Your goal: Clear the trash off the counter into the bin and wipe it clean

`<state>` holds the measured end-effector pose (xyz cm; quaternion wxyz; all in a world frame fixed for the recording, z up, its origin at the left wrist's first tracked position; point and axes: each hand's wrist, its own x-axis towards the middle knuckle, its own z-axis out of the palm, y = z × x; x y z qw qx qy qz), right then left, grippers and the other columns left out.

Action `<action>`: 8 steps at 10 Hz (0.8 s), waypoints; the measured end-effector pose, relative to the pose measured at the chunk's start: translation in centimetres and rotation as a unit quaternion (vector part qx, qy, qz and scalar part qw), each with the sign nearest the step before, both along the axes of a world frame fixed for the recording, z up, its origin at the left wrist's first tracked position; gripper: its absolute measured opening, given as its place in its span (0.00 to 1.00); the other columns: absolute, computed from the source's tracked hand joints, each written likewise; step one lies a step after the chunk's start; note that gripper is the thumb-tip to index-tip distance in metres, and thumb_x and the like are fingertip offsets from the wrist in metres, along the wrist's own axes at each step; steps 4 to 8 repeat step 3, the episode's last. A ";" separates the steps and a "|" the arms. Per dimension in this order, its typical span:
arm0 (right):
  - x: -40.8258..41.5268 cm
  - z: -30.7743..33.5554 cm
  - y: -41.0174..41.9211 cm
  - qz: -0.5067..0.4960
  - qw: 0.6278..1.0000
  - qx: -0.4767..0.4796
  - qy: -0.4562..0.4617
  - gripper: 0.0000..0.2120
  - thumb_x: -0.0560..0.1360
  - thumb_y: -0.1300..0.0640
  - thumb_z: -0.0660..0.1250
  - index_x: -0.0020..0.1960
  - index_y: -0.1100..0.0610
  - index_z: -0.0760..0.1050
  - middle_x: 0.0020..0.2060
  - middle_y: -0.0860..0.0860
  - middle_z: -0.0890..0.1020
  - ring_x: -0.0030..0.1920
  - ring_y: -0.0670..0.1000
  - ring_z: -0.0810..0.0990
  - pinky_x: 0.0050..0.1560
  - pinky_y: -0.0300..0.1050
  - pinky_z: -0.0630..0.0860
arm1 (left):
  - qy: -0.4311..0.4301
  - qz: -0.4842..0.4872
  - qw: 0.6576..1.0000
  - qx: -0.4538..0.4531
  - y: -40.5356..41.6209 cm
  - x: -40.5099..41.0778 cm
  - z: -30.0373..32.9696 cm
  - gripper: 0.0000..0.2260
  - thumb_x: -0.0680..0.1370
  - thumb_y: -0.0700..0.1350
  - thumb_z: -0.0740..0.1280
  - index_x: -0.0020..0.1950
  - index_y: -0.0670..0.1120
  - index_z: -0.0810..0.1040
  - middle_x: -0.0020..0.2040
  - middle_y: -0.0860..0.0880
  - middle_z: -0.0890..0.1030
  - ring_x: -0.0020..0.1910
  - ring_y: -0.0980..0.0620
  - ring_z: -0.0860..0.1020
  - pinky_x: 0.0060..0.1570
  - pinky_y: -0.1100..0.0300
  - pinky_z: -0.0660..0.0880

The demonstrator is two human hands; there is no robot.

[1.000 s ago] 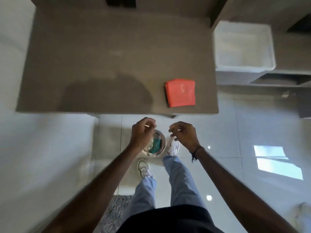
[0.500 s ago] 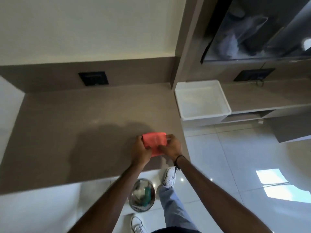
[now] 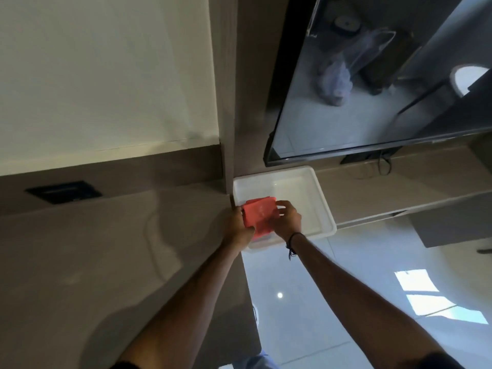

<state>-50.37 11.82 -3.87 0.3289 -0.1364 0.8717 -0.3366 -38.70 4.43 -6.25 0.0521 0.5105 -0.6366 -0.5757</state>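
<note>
i see the cloth [image 3: 259, 218], a coral-red folded square, held over the near left corner of the white tub [image 3: 323, 206], just right of the counter [image 3: 106, 249] edge. my left hand [image 3: 237, 224] grips its left side, my right hand [image 3: 286, 219] pinches its right edge; both arms reach far forward.

No text or label can be read anywhere.
</note>
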 end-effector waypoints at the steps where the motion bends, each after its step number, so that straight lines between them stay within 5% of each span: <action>1: -1.2 0.1 -0.7 0.011 1.000 0.011 -0.025 0.24 0.74 0.66 0.68 0.70 0.58 0.74 0.60 0.59 0.84 0.60 0.60 0.83 0.62 0.56 0.80 | 0.011 -0.016 1.000 -0.001 -0.8 -0.5 -0.3 0.30 0.74 0.26 0.67 0.75 0.41 0.70 0.67 0.37 0.79 0.66 0.36 0.79 0.65 0.41 0.79; 3: -1.0 4.6 -0.2 0.022 0.999 -0.020 -0.023 0.17 0.76 0.65 0.72 0.65 0.64 0.78 0.57 0.61 0.86 0.57 0.60 0.84 0.64 0.54 0.78 | -0.018 -0.022 0.984 -0.175 -3.0 3.5 2.7 0.20 0.79 0.36 0.67 0.71 0.43 0.74 0.63 0.43 0.82 0.64 0.41 0.82 0.64 0.46 0.79; 8: -1.0 4.6 -0.2 0.022 0.999 -0.020 -0.023 0.17 0.76 0.65 0.72 0.65 0.64 0.78 0.57 0.61 0.86 0.57 0.60 0.84 0.64 0.54 0.78 | -0.018 -0.022 0.984 -0.175 -3.0 3.5 2.7 0.20 0.79 0.36 0.67 0.71 0.43 0.74 0.63 0.43 0.82 0.64 0.41 0.82 0.64 0.46 0.79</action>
